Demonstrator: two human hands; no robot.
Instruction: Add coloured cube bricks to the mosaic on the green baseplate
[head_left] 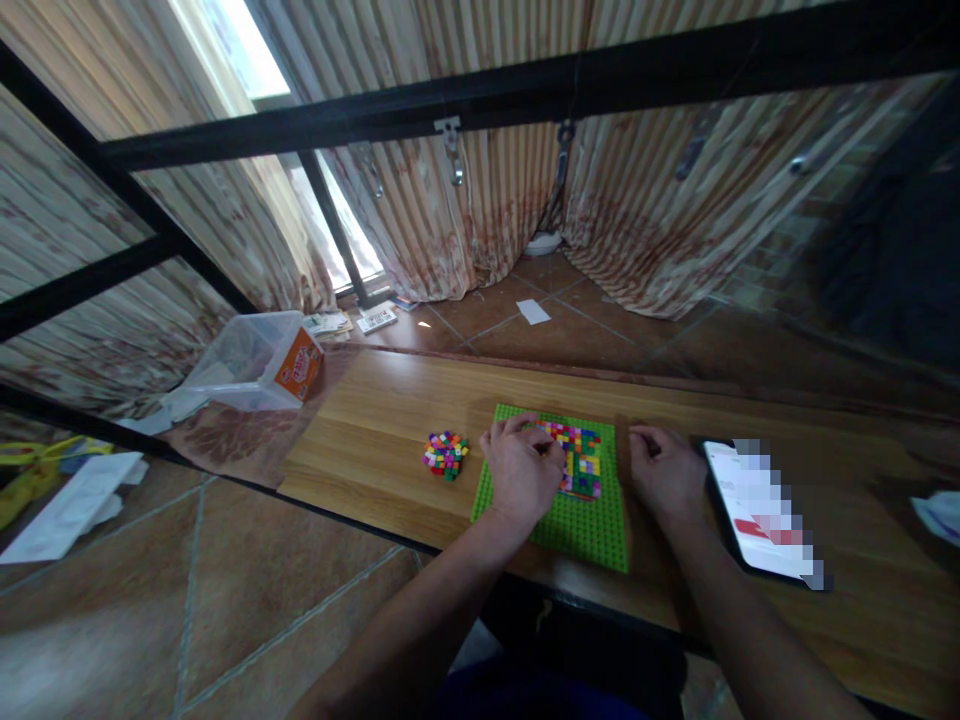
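A green studded baseplate (585, 535) lies on the wooden table, with a patch of small multicoloured bricks (589, 465) set on it. My left hand (521, 465) is over the plate's left half, its thumb and index finger pinched at the left edge of the patch. Whatever is between those fingertips is hidden or too small to see. Just right of the plate, my right hand (664, 470) rests on the table with its fingers curled in, and nothing shows in them. Left of the plate sits a small heap of loose coloured bricks (447, 454).
A phone (750, 510) with a lit screen lies right of my right hand. Beyond the table's left end stands a clear plastic bin (255, 365) with an orange label. A black metal frame (510, 95) crosses in front of striped curtains. Paper (533, 311) lies on the tiled floor.
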